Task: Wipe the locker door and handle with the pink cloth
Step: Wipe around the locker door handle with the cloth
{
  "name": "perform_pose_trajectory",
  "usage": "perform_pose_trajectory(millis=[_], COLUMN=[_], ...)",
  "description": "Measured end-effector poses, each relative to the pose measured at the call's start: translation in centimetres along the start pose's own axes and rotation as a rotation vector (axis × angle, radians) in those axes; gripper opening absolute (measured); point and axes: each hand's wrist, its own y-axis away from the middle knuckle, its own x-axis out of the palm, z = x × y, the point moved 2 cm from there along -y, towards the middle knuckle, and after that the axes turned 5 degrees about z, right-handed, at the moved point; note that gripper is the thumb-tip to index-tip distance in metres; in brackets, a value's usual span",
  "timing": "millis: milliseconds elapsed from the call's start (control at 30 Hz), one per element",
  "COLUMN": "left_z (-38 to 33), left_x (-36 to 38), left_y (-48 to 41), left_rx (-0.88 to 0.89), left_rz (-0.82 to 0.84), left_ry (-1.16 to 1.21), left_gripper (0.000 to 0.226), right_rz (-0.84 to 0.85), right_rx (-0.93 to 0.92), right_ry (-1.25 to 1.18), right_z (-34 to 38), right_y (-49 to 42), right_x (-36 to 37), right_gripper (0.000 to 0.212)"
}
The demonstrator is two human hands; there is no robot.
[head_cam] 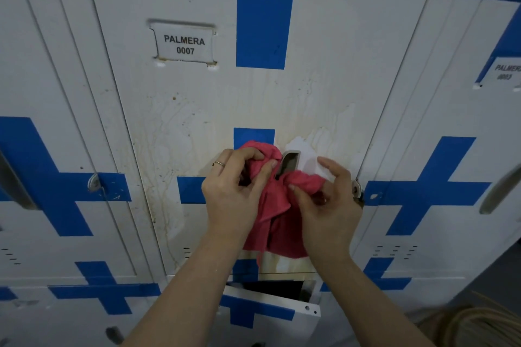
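The white locker door (pixel 197 110) with blue cross stripes carries a label reading PALMERA 0007 and is streaked with brownish stains. Its recessed handle (pixel 289 163) sits right of centre, with a cleaner white patch around it. The pink cloth (pixel 277 217) is bunched over the handle's lower left and hangs down the door. My left hand (pixel 236 191) grips the cloth's upper left bunch. My right hand (pixel 324 200) pinches the cloth's right bunch just below the handle.
Neighbouring lockers stand on both sides, with grey handles at the far left (pixel 14 183) and far right (pixel 499 191). A hasp (pixel 356 189) sits at the door's right edge. The locker below (pixel 270 310) is ajar, its door tilted outward. Coiled beige hose (pixel 479 327) lies at the bottom right.
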Motion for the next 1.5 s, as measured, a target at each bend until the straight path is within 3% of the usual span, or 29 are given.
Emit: perform_pose_trajectory(millis=[167,333,533,733,867,1067,1233,1500], left_z=[0.1,0.1,0.1,0.2,0.3,1.2,1.4,1.7], left_x=[0.0,0.0,0.0,0.0,-0.1,-0.4,-0.7,-0.7], left_y=[0.0,0.0,-0.1,-0.1,0.2,1.4,1.8,2.3], left_rx=[0.011,0.0,0.022,0.01,0.028,-0.006,-0.012,-0.055], left_rz=[0.0,-0.007,0.0,-0.005,0.013,0.024,0.027,0.018], left_ry=[0.004,-0.002,0.005,0.008,0.005,0.01,0.007,0.05], left_gripper=[0.017,0.017,0.017,0.017,0.017,0.018,0.019,0.016], right_rz=[0.1,-0.051,0.117,0.015,0.097,-0.009,0.087,0.037], right_rx=[0.069,-0.041,0.071,-0.02,0.064,0.036,0.224,0.168], right_ry=[-0.006,0.0,0.046,0.056,0.021,-0.054,-0.163,-0.16], right_z=[-1.2,1.4,-1.2,0.2,-1.1,1.3,-0.3,0.4], right_y=[1.5,-1.6,1.8,-0.2,1.9,-1.5,0.2,-0.5], right_x=[0.1,-0.3,0.0,0.0,0.0,-0.4,-0.6,-0.4], right_gripper=[0.051,0.048,0.053,0.047,0.052,0.051,0.052,0.042])
